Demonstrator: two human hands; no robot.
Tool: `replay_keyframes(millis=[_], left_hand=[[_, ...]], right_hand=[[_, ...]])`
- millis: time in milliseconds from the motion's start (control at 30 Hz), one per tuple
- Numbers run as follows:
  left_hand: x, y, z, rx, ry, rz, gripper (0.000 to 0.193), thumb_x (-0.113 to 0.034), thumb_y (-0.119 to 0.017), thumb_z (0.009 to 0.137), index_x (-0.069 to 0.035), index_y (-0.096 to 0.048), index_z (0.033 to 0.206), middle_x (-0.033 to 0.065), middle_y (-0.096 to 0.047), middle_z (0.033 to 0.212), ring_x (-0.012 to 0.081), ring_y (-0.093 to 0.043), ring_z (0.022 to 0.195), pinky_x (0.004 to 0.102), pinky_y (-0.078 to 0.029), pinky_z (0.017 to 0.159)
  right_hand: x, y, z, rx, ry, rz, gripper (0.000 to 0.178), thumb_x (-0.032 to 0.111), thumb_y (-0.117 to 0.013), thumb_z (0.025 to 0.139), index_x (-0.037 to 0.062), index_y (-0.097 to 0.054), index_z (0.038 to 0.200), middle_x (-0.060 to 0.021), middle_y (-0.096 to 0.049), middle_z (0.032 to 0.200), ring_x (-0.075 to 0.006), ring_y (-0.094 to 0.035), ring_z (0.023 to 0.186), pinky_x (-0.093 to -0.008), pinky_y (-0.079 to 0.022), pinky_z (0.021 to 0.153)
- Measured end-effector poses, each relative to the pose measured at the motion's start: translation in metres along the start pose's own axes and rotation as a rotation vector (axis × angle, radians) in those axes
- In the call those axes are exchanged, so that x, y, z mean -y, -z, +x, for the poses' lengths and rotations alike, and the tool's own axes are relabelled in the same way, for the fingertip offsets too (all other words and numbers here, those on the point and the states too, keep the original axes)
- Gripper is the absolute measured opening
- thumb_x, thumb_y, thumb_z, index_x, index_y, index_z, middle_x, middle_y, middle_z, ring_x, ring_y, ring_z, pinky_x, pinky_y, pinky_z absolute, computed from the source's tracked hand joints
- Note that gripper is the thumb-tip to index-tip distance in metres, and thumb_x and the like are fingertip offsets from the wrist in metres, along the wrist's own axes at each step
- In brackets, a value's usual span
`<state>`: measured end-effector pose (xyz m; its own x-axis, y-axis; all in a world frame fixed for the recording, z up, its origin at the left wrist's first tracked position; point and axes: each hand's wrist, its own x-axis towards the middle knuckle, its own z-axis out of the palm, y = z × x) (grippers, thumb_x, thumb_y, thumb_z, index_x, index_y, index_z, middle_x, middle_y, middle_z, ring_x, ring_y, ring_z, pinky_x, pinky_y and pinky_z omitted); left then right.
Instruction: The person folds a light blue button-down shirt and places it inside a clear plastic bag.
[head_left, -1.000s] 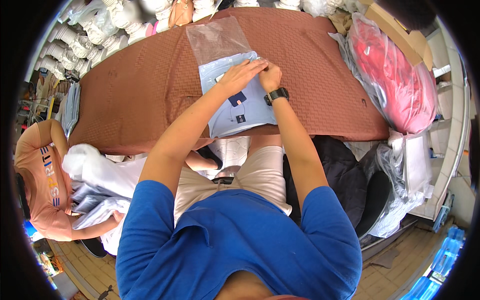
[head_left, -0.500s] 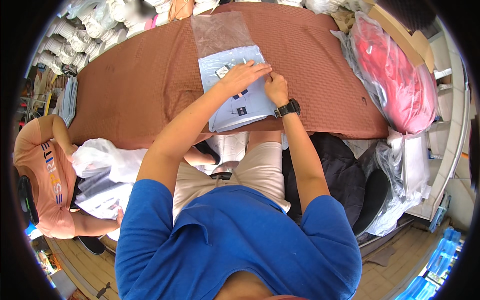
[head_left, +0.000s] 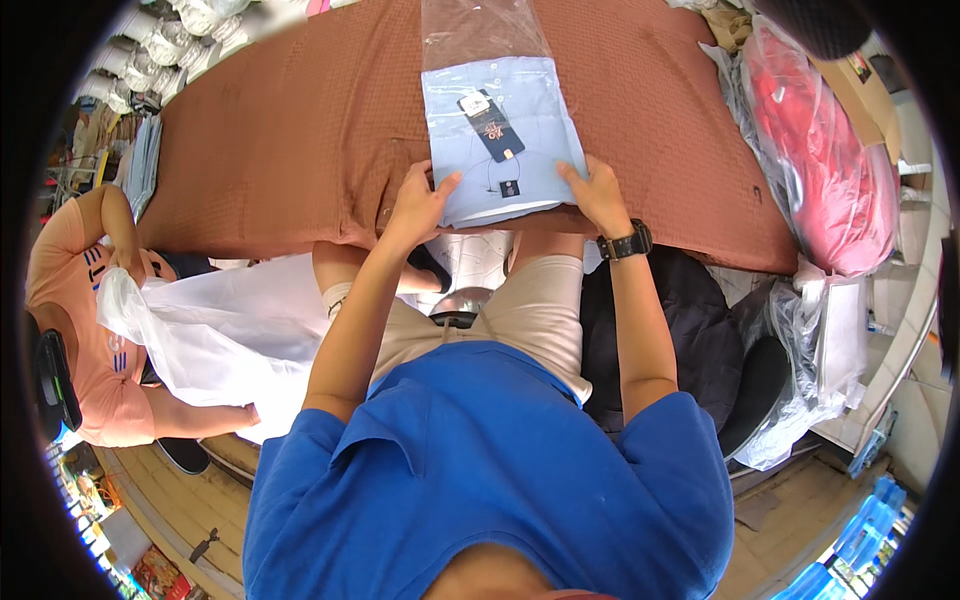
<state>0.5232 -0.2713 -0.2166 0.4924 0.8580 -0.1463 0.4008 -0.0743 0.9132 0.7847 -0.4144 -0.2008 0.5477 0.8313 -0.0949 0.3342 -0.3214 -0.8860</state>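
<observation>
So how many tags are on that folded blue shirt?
2: a large dark hang tag near the top middle of the folded blue shirt, and a small dark square tag lower down, between the hands. Others may be hidden.

Folded shirt lay on table at near edge, centre — inside plastic sleeve reaching toward far edge. Tags sat on shirt. Left hand at shirt's near-left corner, right hand at near-right corner. Bagged bundle lay at table's right end — second person sat off left end.
</observation>
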Motion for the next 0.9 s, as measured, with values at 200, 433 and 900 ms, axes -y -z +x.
replay_keyframes(millis=[200, 433, 900], left_hand=[[-0.084, -0.002, -0.016, 0.136, 0.474, -0.246, 0.059, -0.023, -0.071, 0.090, 0.010, -0.047, 0.133, 0.0227, -0.064, 0.121, 0.0279, -0.064, 0.110, 0.0399, -0.055, 0.088], [-0.069, 0.004, -0.014, 0.218, 0.489, -0.560, 0.046, -0.030, -0.071, 0.090, -0.002, -0.061, 0.125, 0.0114, -0.067, 0.113, 0.0239, -0.061, 0.109, 0.0354, -0.045, 0.099], [-0.040, -0.021, -0.036, 0.212, 0.029, -1.447, 0.081, -0.059, -0.053, 0.097, -0.002, -0.031, 0.152, 0.0180, -0.042, 0.150, 0.0347, -0.037, 0.141, 0.0526, -0.031, 0.116]], right_hand=[[0.020, 0.010, -0.003, 0.207, -0.323, 0.440, 0.045, 0.028, -0.067, 0.095, -0.0096, -0.058, 0.118, -0.0149, -0.070, 0.104, -0.0214, -0.068, 0.086, -0.0329, -0.057, 0.070], [0.022, 0.000, -0.016, 0.227, -0.355, 0.856, 0.048, 0.017, -0.065, 0.096, -0.0106, -0.049, 0.132, -0.0210, -0.062, 0.122, -0.0287, -0.065, 0.110, -0.0405, -0.062, 0.084], [0.047, -0.075, -0.045, 0.111, -0.294, 1.222, 0.043, 0.005, -0.053, 0.100, -0.0051, -0.038, 0.139, -0.0212, -0.055, 0.133, -0.0328, -0.064, 0.114, -0.0483, -0.061, 0.091]])
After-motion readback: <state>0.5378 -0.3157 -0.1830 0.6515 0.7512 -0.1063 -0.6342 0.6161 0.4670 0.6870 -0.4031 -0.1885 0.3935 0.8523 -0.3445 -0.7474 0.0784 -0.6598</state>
